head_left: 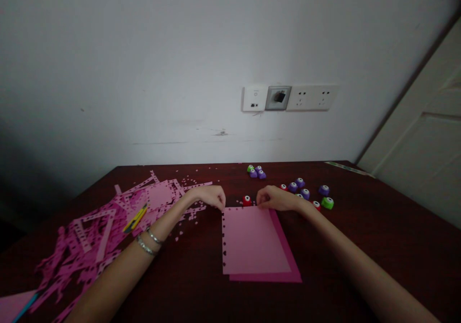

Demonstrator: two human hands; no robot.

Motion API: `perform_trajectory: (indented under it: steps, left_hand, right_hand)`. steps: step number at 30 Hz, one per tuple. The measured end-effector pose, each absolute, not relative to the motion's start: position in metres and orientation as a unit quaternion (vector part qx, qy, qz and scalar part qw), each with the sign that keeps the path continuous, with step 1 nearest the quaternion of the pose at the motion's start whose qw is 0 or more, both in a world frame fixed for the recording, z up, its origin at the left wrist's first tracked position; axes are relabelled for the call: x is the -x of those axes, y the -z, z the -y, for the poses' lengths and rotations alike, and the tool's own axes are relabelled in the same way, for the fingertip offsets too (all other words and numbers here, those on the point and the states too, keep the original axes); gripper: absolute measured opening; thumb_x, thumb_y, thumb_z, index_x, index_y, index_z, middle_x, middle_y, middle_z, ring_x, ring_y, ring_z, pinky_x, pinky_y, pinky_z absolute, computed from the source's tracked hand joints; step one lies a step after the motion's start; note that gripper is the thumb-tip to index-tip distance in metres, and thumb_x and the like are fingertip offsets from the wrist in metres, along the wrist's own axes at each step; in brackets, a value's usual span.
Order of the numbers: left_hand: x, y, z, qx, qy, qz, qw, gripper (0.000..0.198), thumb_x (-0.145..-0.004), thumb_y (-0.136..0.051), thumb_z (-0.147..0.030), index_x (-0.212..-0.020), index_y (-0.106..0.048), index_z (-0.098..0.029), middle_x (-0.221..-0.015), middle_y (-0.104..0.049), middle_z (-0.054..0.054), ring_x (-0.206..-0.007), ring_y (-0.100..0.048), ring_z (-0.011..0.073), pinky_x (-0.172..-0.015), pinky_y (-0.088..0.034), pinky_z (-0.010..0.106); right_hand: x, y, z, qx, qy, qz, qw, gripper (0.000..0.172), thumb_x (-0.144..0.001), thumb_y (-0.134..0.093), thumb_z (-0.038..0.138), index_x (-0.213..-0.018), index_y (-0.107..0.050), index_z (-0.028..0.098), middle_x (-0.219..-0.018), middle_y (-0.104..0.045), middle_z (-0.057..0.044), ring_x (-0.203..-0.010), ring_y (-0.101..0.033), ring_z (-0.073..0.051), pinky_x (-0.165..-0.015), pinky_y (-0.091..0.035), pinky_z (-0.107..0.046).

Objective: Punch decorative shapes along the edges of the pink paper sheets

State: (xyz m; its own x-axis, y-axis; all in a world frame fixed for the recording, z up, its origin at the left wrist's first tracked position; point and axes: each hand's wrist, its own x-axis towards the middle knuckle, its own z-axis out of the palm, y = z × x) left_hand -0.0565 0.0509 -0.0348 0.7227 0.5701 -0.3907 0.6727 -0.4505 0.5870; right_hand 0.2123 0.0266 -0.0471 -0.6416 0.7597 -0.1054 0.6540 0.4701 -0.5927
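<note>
A light pink sheet of paper (252, 241) lies on a darker magenta sheet (266, 277), which shows along the right and bottom edges. Small punched holes run down the light sheet's left edge. At its top left corner, my left hand (212, 196) is closed with the fingertips pinching the paper. My right hand (273, 198) grips the top edge near the right corner with curled fingers. Between both hands a red craft punch (247, 200) with a white top stands at the top edge. Tiny paper bits lie near it.
Pink punched paper strips (104, 231) are heaped at left, with a yellow cutter (136, 218) on them. Purple punches (305, 193), a green punch (327, 202) and several others stand at right and back. Wall sockets (311, 97) sit above the dark table (345, 265).
</note>
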Motion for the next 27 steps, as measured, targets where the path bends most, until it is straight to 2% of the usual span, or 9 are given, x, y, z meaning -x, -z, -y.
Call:
perform_trajectory:
  steps: [20, 27]
  left_hand:
    - [0.0553, 0.0259, -0.045, -0.822, 0.095, -0.404, 0.389, 0.013, -0.062, -0.054, -0.026, -0.064, -0.059, -0.013, -0.05, -0.047, -0.003, -0.047, -0.042, 0.008, -0.046, -0.03, 0.022]
    - [0.0547, 0.0266, -0.045, -0.807, 0.105, -0.437, 0.384, 0.013, -0.062, -0.053, -0.025, -0.066, -0.058, -0.014, -0.048, -0.046, -0.003, -0.047, -0.045, 0.0091, -0.046, -0.033, 0.022]
  right_hand:
    - [-0.2113, 0.0496, -0.0266, 0.428, -0.31, 0.842, 0.105, 0.013, -0.07, -0.054, 0.018, -0.074, -0.065, 0.013, -0.068, -0.064, -0.003, -0.059, -0.056, -0.012, -0.053, -0.04, -0.021]
    - [-0.2101, 0.0522, -0.0276, 0.429, -0.299, 0.846, 0.108, 0.014, -0.069, -0.053, 0.016, -0.074, -0.066, 0.013, -0.066, -0.065, -0.003, -0.058, -0.056, -0.012, -0.053, -0.039, -0.021]
